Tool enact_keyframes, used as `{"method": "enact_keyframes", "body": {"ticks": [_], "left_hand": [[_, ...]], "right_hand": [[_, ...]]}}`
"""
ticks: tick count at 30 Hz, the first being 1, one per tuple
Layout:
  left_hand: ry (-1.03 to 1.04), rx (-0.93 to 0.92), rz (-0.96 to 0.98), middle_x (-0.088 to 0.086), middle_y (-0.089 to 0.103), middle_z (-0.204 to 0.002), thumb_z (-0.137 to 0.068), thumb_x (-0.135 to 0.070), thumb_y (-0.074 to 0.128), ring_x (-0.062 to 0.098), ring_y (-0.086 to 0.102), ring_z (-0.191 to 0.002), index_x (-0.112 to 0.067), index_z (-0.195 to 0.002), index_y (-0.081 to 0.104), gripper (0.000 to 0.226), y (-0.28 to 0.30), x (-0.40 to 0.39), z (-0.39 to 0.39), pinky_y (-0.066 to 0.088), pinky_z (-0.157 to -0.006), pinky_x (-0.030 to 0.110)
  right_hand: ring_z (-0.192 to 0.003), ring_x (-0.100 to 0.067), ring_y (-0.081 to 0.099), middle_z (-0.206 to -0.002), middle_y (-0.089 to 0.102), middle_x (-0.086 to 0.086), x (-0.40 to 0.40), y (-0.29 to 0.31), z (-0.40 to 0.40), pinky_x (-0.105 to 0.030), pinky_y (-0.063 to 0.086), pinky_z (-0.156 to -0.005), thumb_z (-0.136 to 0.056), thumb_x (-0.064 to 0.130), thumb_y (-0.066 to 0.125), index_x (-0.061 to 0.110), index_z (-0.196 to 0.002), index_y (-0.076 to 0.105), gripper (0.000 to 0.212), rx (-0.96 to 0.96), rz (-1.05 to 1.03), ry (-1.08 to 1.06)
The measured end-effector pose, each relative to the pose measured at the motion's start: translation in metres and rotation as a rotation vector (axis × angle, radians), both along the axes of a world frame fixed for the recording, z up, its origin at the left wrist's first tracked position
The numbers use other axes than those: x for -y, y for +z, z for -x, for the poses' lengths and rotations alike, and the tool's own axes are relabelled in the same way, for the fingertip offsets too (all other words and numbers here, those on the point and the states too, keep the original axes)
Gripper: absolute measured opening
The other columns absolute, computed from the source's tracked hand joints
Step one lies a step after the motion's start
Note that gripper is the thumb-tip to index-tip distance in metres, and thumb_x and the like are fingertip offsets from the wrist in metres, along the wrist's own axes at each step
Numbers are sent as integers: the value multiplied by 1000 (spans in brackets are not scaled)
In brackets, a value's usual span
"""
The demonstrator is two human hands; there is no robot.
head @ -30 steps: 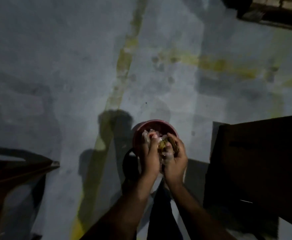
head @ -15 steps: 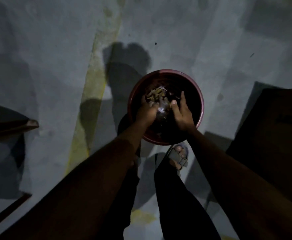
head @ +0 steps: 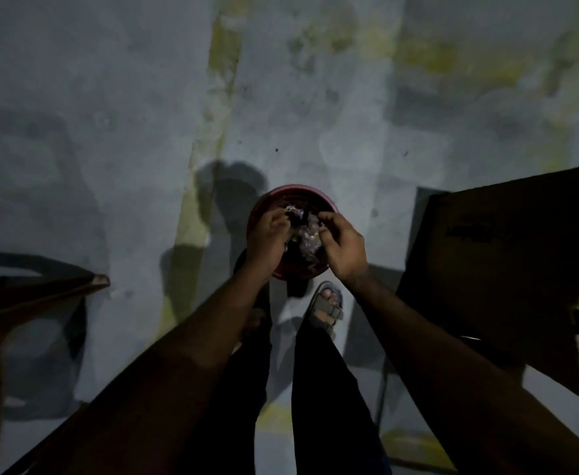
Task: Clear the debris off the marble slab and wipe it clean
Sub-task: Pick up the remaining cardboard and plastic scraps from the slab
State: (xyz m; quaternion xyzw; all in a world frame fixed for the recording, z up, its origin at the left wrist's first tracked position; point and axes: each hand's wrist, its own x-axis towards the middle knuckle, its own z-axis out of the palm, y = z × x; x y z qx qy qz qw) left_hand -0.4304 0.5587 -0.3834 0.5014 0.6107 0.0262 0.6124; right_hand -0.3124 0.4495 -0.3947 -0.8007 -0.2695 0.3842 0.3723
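Observation:
A round red bin stands on the grey floor just ahead of my feet. Crumpled clear plastic and wrapper debris lies inside it. Both hands hover over the bin's opening. My left hand is over the left rim with its fingers curled, and a small pale scrap shows at its fingertips; the dim light hides whether the hand holds it. My right hand is over the right rim, fingers loosely curled, with nothing visible in them. No marble slab is in view.
A dark cardboard box stands close on the right. A brown wooden edge juts in from the left. My sandalled foot is just behind the bin. The floor carries yellow streaks.
The hands have risen out of the bin and moved apart. The debris they carried a second ago now lies in the bin. The camera has pulled back from the bin.

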Motion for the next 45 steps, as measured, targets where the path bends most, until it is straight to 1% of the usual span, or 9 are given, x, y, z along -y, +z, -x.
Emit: {"method": "enact_keyframes", "body": {"ticks": [3,8,11,18,21,27,33,40,45], "left_hand": [[-104,89,-60,18,64,-126,-100,-5,53,27,62,-112,-4,-122,63,24,76,6,2,46,-80,13],[-253,199,-150,3,68,-124,-80,-53,54,25,63,-117,-46,-103,66,27,199,27,2,50,-102,48],[-392,332,-151,-10,66,-125,-94,-38,52,11,59,-122,-39,-114,63,23,290,61,-11,44,-110,45],[-793,624,-119,-9,61,-134,-106,-25,43,3,54,-125,-29,-127,57,26,403,194,-48,43,-101,27],[-938,685,-95,-8,61,-134,-107,-18,41,3,53,-126,-27,-128,56,27,422,270,-63,41,-104,27],[-1144,745,4,-9,62,-126,-106,-11,41,-2,57,-116,-19,-130,57,29,424,442,-86,49,-93,16],[-1312,735,48,-3,63,-128,-106,-12,45,8,58,-120,-19,-128,59,28,406,594,-79,47,-84,9],[-1513,645,-90,-1,58,-131,-105,-17,49,16,56,-121,-24,-133,56,30,383,659,-77,47,-86,18],[-1664,636,-506,6,46,-146,-102,-31,57,18,46,-127,-29,-140,51,39,352,657,-93,43,-104,38]], "right_hand": [[-112,-19,63,-125,67,-8,15,80,3,-21,47,-97,-91,22,55,9,-125,66,39,60,-49,-17],[-112,-7,55,-124,64,0,61,218,16,-23,46,-93,-95,17,56,10,-125,66,32,173,-144,-143],[-118,-5,55,-128,62,8,106,288,28,-32,49,-98,-99,25,54,15,-129,65,33,220,-211,-311],[-124,-1,55,-134,63,6,245,396,49,-11,41,-100,-100,27,54,17,-133,63,35,341,-330,-765],[-125,0,56,-133,64,11,327,413,57,-22,45,-101,-100,32,52,24,-130,63,32,389,-360,-935],[-109,18,55,-128,62,17,505,422,85,-8,46,-80,-106,20,53,26,-135,60,31,379,-377,-1247],[-110,-1,60,-125,64,11,666,415,131,-17,48,-88,-99,39,49,31,-134,59,38,482,-254,-1470],[-118,-11,61,-130,62,13,753,386,175,-35,53,-93,-104,31,51,33,-133,59,31,449,-216,-1662],[-112,-21,63,-121,64,-1,764,347,202,-34,54,-86,-104,26,55,23,-134,58,30,397,-117,-1776]]}}
